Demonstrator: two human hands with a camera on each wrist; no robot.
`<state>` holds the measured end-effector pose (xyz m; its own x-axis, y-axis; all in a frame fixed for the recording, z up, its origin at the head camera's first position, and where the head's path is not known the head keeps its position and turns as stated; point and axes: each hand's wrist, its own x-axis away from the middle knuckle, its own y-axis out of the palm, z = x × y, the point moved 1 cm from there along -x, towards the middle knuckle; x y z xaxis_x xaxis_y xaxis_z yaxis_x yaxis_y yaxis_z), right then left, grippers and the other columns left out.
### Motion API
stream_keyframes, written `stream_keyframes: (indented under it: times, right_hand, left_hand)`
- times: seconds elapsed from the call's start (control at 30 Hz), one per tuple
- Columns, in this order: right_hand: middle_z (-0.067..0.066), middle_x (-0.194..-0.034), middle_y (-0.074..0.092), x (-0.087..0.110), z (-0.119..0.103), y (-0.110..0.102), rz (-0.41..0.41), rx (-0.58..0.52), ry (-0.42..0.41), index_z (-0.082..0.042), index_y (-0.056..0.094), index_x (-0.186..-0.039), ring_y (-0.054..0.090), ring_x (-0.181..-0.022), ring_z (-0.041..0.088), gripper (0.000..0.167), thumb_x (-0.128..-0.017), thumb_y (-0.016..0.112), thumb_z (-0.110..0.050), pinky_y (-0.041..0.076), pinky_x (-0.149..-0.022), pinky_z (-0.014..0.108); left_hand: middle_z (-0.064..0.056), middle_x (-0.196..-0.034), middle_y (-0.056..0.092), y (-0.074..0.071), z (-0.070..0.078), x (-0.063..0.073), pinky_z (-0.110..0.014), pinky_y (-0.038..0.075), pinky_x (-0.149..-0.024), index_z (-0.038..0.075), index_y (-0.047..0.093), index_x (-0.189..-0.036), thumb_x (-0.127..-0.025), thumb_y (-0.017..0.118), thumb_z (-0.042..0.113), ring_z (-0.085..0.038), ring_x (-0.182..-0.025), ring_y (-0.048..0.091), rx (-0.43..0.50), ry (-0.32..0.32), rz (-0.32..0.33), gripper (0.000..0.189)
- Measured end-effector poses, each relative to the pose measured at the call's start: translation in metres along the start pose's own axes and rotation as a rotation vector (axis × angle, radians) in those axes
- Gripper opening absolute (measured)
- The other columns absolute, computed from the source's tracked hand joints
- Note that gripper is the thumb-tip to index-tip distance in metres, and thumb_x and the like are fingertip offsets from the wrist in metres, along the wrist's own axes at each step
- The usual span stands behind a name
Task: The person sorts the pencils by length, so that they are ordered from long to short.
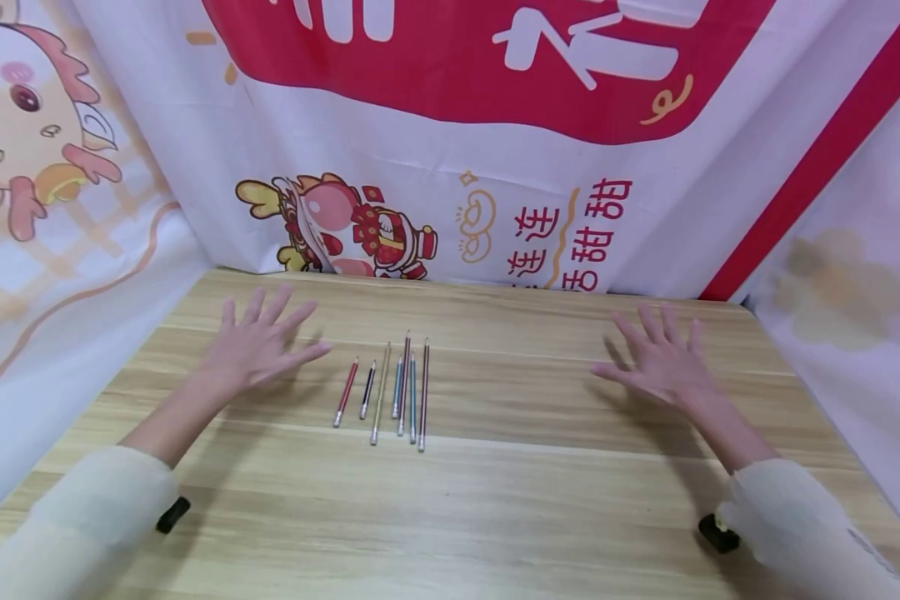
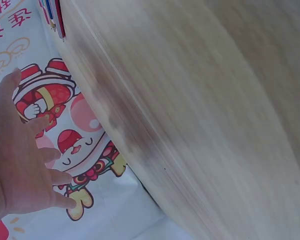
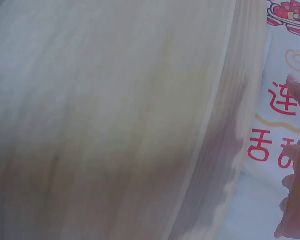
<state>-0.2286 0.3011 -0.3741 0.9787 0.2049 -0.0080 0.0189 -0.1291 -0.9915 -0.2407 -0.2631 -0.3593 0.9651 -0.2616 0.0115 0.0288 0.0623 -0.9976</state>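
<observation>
Cream, puffy left sleeve (image 1: 82, 517) at 8 o'clock and matching right sleeve (image 1: 795, 517) at 4 o'clock, nearest the camera (clock face centred on head view). Small black left block (image 1: 172, 515) and black right block (image 1: 718, 533) sit beside the cuffs.

Writing: white hanging cloth (image 1: 420, 150) bears red Chinese characters (image 1: 534, 222) at 2 o'clock; 连 legible twice, 甜 twice, lowest signs cut off by the desk edge. Large white characters (image 1: 630, 54) on a crimson patch (image 1: 450, 92), 12 to 1 o'clock, run out of frame. Any pencil lettering: too small to tell.

Seven slim pencils, white-ended, lie side by side at 7 o'clock on the pale wood-grain desk (image 1: 540, 508), tips toward 12. Left to right: red pencil (image 1: 347, 392), navy pencil (image 1: 368, 389), gold pencil (image 1: 381, 393), short teal pencil (image 1: 397, 387), maroon pencil (image 1: 404, 383), longer teal pencil (image 1: 412, 397), second maroon pencil (image 1: 423, 394).

Hands: left hand (image 1: 255, 343) at 9 o'clock, fingers extended and spread, near the red pencil. Right hand (image 1: 662, 362) between 3 and 4, likewise spread, well apart from the pencils. Shadows beneath both; contact with desk cannot be told.

Surroundings: dragon cartoon (image 1: 333, 212) at 10 o'clock, behind the far edge; red stripe (image 1: 817, 162) at 2. Cloth bounds the desk left, far and right.
</observation>
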Motion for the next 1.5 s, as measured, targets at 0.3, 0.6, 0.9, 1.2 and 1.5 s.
stream_keyframes:
  times: [0.3,0.6,0.9,1.2,1.5]
  right_hand:
    - [0.026,-0.170,0.006,-0.011,-0.020,0.006,-0.008,-0.012,-0.033,-0.012,0.026,-0.164,-0.007,-0.155,0.051,0.100,-0.092,0.051,-0.077,-0.007,-0.114,0.081]
    - [0.023,-0.171,0.009,-0.017,-0.049,0.008,0.025,0.001,-0.113,-0.013,0.031,-0.163,-0.002,-0.156,0.049,0.097,-0.091,0.058,-0.073,-0.005,-0.117,0.078]
    - [0.021,-0.171,0.009,-0.023,-0.071,0.015,0.030,0.027,-0.168,-0.014,0.032,-0.163,-0.001,-0.156,0.047,0.099,-0.089,0.061,-0.073,-0.008,-0.119,0.074]
    - [0.021,-0.170,0.019,-0.027,-0.091,0.018,0.048,0.032,-0.218,-0.015,0.036,-0.162,0.007,-0.156,0.047,0.096,-0.088,0.064,-0.070,0.002,-0.121,0.073]
    - [0.021,-0.167,0.028,-0.034,-0.110,0.024,0.011,-0.018,-0.266,-0.016,0.040,-0.160,0.021,-0.153,0.048,0.093,-0.088,0.065,-0.070,0.018,-0.121,0.072]
  left_hand:
    - [-0.024,-0.170,0.009,0.003,0.008,-0.006,-0.080,-0.004,-0.116,0.017,0.028,-0.165,-0.097,0.039,0.077,-0.057,-0.152,0.006,-0.026,0.023,0.005,0.090]
    - [-0.019,-0.172,0.004,0.004,0.025,-0.010,-0.079,-0.002,-0.117,0.019,0.025,-0.166,-0.098,0.038,0.076,-0.054,-0.154,0.001,-0.051,0.053,0.001,0.090]
    - [-0.019,-0.172,0.007,0.005,0.036,-0.009,-0.078,-0.003,-0.118,0.019,0.027,-0.165,-0.098,0.043,0.072,-0.055,-0.153,0.006,-0.042,0.068,-0.003,0.087]
    - [-0.020,-0.171,0.009,0.007,0.046,-0.012,-0.077,-0.004,-0.118,0.019,0.028,-0.165,-0.097,0.046,0.073,-0.054,-0.154,0.004,-0.004,0.086,-0.005,0.088]
    - [-0.021,-0.170,0.015,0.008,0.057,-0.013,-0.076,-0.001,-0.119,0.020,0.031,-0.164,-0.098,0.050,0.067,-0.054,-0.153,0.009,0.012,0.112,-0.005,0.083]
